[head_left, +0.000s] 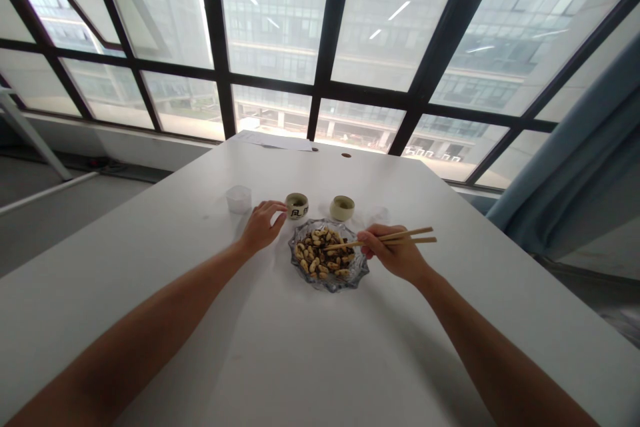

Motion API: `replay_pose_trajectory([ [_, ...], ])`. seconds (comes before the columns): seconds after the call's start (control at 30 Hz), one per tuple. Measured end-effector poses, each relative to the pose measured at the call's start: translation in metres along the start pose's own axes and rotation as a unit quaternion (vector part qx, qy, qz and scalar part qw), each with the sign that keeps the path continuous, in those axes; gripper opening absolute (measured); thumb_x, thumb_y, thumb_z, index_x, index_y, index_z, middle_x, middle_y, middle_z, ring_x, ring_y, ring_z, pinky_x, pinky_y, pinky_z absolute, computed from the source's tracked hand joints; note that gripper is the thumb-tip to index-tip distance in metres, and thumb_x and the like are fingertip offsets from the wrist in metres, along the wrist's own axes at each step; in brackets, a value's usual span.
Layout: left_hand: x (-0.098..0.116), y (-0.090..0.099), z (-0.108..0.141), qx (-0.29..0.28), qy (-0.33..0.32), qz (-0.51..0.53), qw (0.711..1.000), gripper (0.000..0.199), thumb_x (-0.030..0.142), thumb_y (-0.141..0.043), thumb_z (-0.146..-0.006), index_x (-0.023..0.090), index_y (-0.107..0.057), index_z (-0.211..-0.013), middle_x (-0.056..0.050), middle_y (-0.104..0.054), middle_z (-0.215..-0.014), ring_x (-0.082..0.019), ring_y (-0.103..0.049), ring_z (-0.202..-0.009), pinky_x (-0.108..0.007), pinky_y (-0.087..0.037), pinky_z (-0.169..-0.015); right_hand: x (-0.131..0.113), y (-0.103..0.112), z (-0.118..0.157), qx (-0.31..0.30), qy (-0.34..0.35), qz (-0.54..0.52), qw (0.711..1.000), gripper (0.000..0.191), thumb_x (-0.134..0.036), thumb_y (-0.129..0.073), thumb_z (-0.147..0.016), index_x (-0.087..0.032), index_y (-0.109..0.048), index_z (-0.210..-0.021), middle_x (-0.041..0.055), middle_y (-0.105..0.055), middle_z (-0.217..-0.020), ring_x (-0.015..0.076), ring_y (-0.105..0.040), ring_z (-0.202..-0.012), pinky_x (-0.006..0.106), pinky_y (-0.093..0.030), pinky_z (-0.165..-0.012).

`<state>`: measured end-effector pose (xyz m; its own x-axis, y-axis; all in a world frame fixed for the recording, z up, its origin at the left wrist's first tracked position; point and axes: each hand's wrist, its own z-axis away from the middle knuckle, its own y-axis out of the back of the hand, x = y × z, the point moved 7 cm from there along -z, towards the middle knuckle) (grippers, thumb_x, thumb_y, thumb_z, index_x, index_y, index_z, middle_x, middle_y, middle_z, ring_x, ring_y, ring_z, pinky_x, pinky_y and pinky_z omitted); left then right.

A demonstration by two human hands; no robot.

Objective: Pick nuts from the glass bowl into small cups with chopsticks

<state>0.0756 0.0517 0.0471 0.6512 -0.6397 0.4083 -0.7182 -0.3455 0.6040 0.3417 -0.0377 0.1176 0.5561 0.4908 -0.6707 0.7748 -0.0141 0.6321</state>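
My right hand (393, 250) is closed around a pair of wooden chopsticks (420, 235). Their tips reach into a clear glass bowl (330, 285) with a scalloped rim. Peanuts in the shell (313, 265) lie in it, mixed with small dark pieces I cannot make out. On the other side, my left hand (263, 223) has its thumb and fingers apart. Its fingertips are at the left side of a small pale cup (297, 208) with dark characters, which has something dark inside. A plain pale cup (343, 208) stands to the right, behind the bowl.
A clear plastic container (239, 200) stands left of the cups. Another transparent item (379, 215) lies behind my right hand. Papers (275, 141) rest at the far end of the white table (310, 360). Beyond are windows, and a blue curtain (575, 147) hangs at right.
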Motion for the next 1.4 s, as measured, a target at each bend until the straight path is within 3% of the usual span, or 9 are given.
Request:
replay_pose_trajectory([
  [0.2,0.000,0.001,0.000,-0.002,0.002,-0.001,1.000,0.018,0.029,-0.050,-0.094,0.022,-0.065,-0.100,-0.006,-0.070,-0.111,-0.021,-0.061,-0.108,-0.043,-0.047,-0.098,-0.005,0.003,0.000,0.004,0.015,-0.003,1.000,0.051,-0.058,-0.053,-0.092,-0.018,-0.064,-0.061,0.0038,-0.066,-0.052,0.0133,-0.058,-0.044,0.024,-0.047,-0.044],
  [0.33,0.000,0.001,0.000,0.003,-0.005,0.001,1.000,0.018,0.029,-0.049,-0.094,0.022,-0.065,-0.100,-0.006,-0.070,-0.111,-0.021,-0.061,-0.107,-0.043,-0.047,-0.098,0.010,0.009,-0.002,0.040,-0.039,-0.076,0.996,0.054,-0.066,-0.056,-0.087,-0.018,-0.065,-0.063,0.0044,-0.065,-0.051,0.0146,-0.060,-0.043,0.025,-0.049,-0.041],
  [0.53,0.000,0.001,0.000,0.005,-0.002,0.003,1.000,0.018,0.029,-0.050,-0.094,0.021,-0.065,-0.100,-0.006,-0.070,-0.111,-0.022,-0.061,-0.107,-0.043,-0.048,-0.097,0.045,0.034,-0.002,0.227,-0.099,-0.181,0.952,0.056,-0.070,-0.058,-0.082,-0.017,-0.064,-0.068,0.0037,-0.062,-0.049,0.0154,-0.057,-0.038,0.027,-0.048,-0.038],
  [0.67,-0.001,0.000,-0.001,0.001,0.002,0.004,1.000,0.018,0.029,-0.050,-0.094,0.022,-0.065,-0.100,-0.006,-0.070,-0.111,-0.022,-0.061,-0.108,-0.044,-0.047,-0.098,0.057,0.048,0.012,0.360,-0.051,-0.094,0.927,0.050,-0.063,-0.051,-0.091,-0.017,-0.064,-0.077,0.0049,-0.067,-0.058,0.0172,-0.064,-0.048,0.030,-0.053,-0.048],
  [0.8,-0.002,-0.001,-0.001,0.003,0.001,0.007,1.000,0.018,0.029,-0.050,-0.094,0.022,-0.065,-0.101,-0.006,-0.070,-0.110,-0.022,-0.061,-0.107,-0.044,-0.048,-0.097,0.067,0.036,0.017,0.345,-0.002,-0.007,0.939,0.042,-0.057,-0.051,-0.094,-0.018,-0.065,-0.085,0.0066,-0.071,-0.067,0.0194,-0.068,-0.058,0.033,-0.057,-0.059],
  [0.97,-0.003,-0.001,0.000,0.007,0.005,0.010,1.000,0.018,0.029,-0.050,-0.094,0.022,-0.065,-0.100,-0.006,-0.070,-0.110,-0.022,-0.062,-0.106,-0.044,-0.049,-0.097,0.079,0.011,0.006,0.251,0.009,0.051,0.967,0.038,-0.055,-0.056,-0.092,-0.019,-0.069,-0.090,0.0084,-0.074,-0.079,0.0219,-0.070,-0.072,0.037,-0.058,-0.071],
  [1.1,-0.003,-0.001,-0.001,0.007,0.006,0.010,1.000,0.018,0.030,-0.050,-0.094,0.022,-0.065,-0.100,-0.006,-0.070,-0.110,-0.022,-0.062,-0.106,-0.044,-0.049,-0.097,0.074,0.023,0.006,0.293,-0.021,-0.021,0.956,0.042,-0.055,-0.051,-0.094,-0.017,-0.068,-0.092,0.0082,-0.073,-0.076,0.0208,-0.069,-0.068,0.034,-0.057,-0.064],
  [1.2,-0.003,-0.001,-0.001,0.003,0.006,0.011,1.000,0.018,0.030,-0.050,-0.094,0.022,-0.065,-0.101,-0.006,-0.070,-0.110,-0.022,-0.061,-0.107,-0.044,-0.048,-0.097,0.058,0.041,0.011,0.332,-0.031,-0.072,0.940,0.050,-0.061,-0.048,-0.093,-0.018,-0.067,-0.078,0.0062,-0.068,-0.060,0.0184,-0.064,-0.053,0.031,-0.053,-0.052],
  [1.4,-0.004,-0.002,-0.001,0.001,0.004,0.011,1.000,0.018,0.030,-0.050,-0.094,0.022,-0.065,-0.101,-0.006,-0.070,-0.111,-0.022,-0.062,-0.107,-0.044,-0.048,-0.098,0.024,0.036,0.006,0.219,-0.023,-0.068,0.973,0.056,-0.067,-0.050,-0.089,-0.019,-0.067,-0.064,0.0044,-0.062,-0.046,0.0162,-0.057,-0.039,0.028,-0.047,-0.041],
])
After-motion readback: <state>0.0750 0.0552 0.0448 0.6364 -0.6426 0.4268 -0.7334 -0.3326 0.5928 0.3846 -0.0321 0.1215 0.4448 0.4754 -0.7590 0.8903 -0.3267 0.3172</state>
